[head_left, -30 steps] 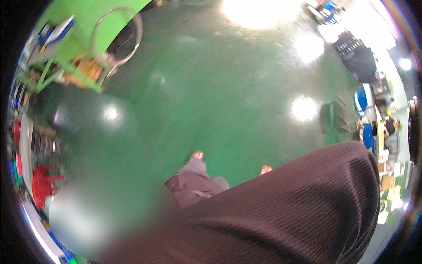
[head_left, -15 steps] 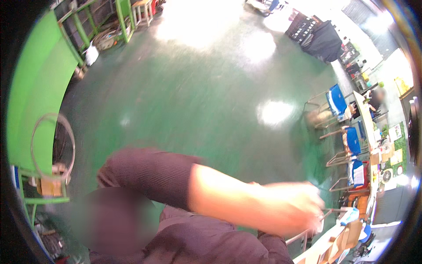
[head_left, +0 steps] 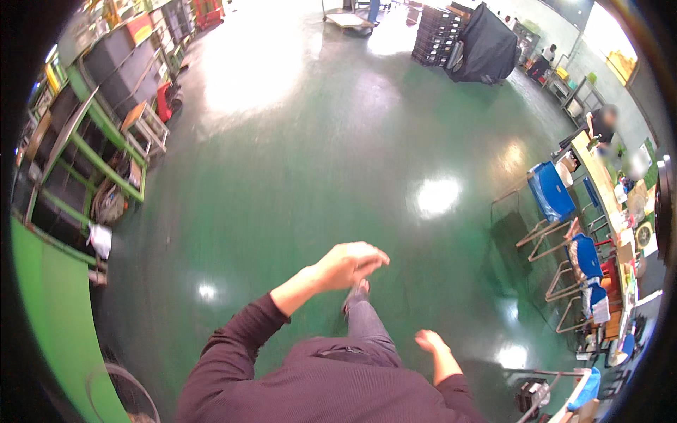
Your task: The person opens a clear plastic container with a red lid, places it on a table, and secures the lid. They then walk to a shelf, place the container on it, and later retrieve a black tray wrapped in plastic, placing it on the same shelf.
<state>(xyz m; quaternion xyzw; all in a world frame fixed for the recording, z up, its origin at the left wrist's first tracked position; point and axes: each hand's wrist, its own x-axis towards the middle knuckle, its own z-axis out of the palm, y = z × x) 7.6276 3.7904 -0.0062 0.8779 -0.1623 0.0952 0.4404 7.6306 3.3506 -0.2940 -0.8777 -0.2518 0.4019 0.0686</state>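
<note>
In front of my body, over the green floor (head_left: 296, 183), my left hand (head_left: 349, 266) is raised with its fingers loosely stretched and slightly bent. It looks open, and I see nothing in it. My right hand (head_left: 431, 342) hangs lower beside my right hip, its fingers partly spread, also with nothing visible in it. Neither hand touches anything. Below my left hand one shoe (head_left: 356, 296) shows at the end of a dark trouser leg.
Blue chairs (head_left: 551, 192) line a long worktable (head_left: 599, 173) on the right, where a person (head_left: 603, 127) sits. A green metal frame (head_left: 106, 166) and stool (head_left: 146, 127) stand left. Black crates (head_left: 434, 35) and a dark-covered object (head_left: 483, 49) stand far off.
My left arm, stretched across my body to the right and blurred, has swung back left. My right hand has come into view. The surroundings have shifted, with the green panel now lower left.
</note>
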